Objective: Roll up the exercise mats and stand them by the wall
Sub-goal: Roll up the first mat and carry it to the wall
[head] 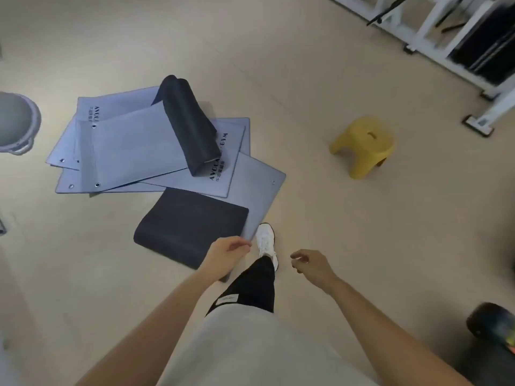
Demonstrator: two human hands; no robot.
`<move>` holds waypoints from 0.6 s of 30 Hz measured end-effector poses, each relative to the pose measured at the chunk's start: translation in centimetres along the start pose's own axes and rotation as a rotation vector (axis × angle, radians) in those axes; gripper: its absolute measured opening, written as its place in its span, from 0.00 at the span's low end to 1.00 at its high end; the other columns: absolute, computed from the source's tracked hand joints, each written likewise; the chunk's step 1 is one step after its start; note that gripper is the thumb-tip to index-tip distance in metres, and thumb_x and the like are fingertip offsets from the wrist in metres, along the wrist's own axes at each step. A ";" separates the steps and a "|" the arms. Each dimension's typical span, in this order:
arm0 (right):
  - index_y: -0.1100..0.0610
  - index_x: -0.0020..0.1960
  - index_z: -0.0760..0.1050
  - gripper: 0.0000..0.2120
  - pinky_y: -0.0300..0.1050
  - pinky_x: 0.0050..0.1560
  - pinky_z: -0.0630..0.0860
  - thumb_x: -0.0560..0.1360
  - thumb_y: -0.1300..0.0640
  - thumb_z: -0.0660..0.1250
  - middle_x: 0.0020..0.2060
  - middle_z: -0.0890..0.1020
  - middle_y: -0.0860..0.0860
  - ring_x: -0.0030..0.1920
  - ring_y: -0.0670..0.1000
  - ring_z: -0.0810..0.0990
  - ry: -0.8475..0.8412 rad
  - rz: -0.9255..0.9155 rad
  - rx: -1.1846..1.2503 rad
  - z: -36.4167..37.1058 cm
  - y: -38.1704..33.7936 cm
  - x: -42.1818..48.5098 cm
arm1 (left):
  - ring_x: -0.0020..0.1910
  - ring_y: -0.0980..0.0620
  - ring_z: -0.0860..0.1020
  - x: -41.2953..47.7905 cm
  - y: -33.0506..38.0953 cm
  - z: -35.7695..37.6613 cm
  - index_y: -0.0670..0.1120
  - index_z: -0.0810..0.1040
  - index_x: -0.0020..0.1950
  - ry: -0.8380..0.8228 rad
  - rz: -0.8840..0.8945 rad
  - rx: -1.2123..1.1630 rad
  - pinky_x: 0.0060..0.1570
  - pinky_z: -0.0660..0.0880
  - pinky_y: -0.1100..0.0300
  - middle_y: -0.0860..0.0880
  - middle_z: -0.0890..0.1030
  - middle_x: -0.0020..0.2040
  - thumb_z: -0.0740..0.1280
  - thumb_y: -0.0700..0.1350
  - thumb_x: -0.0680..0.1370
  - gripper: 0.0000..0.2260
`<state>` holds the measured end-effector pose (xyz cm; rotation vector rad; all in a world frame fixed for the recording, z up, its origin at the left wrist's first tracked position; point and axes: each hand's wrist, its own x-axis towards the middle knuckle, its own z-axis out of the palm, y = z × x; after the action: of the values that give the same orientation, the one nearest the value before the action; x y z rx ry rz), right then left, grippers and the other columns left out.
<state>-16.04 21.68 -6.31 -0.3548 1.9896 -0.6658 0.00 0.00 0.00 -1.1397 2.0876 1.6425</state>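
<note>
Pale beige flooring point(334, 204) stretches across an exercise room, where a loose pile of grey-blue mats point(133, 146) lies flat and fanned out at differing angles, left of centre. None of them is rolled, and their printed lettering and corner eyelets face up. A dark mat point(189, 126), loosely folded over on itself, lies slantwise on top of the pile. A second dark mat point(189, 227), folded flat, lies at the pile's near edge, partly on the lowest grey-blue sheet and partly on the floor.

A person stands just beside that near corner, one white shoe point(266, 240) planted next to it. The left hand point(227, 253) hangs in the air over the corner, its fingers loosely curled and holding nothing. The right hand point(310, 264) is raised to the right of the shoe, its fingers likewise slack, slightly apart and empty.

A yellow plastic stool point(365, 146) stands well apart to the right of the mats. A white metal rack point(434, 37) holding dark flat items runs along the upper right. A grey balance dome point(14, 121) shows at the left edge, and a dark, blurred cylinder point(490, 321) lies at the lower right.
</note>
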 end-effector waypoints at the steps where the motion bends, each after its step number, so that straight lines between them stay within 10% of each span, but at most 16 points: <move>1: 0.54 0.60 0.83 0.11 0.41 0.48 0.76 0.79 0.53 0.70 0.48 0.85 0.50 0.46 0.48 0.83 0.000 0.010 0.016 -0.9 -0.4 1.1 | 0.51 0.56 0.84 1.9 0.7 -0.2 0.53 0.86 0.55 0.004 0.018 -0.005 0.59 0.78 0.57 0.57 0.86 0.48 0.69 0.46 0.82 0.06; 18: 0.53 0.61 0.83 0.11 0.41 0.55 0.78 0.81 0.53 0.69 0.52 0.84 0.48 0.51 0.46 0.81 -0.111 -0.126 -0.236 -24.6 -23.3 27.0 | 0.55 0.53 0.82 31.3 16.6 -9.9 0.50 0.85 0.58 0.006 -0.121 0.009 0.61 0.77 0.54 0.54 0.85 0.54 0.67 0.47 0.83 0.08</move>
<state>-51.29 -3.28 -2.57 -0.6501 1.9541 -0.4785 -29.80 -21.12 -4.36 -1.2439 1.9858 1.5746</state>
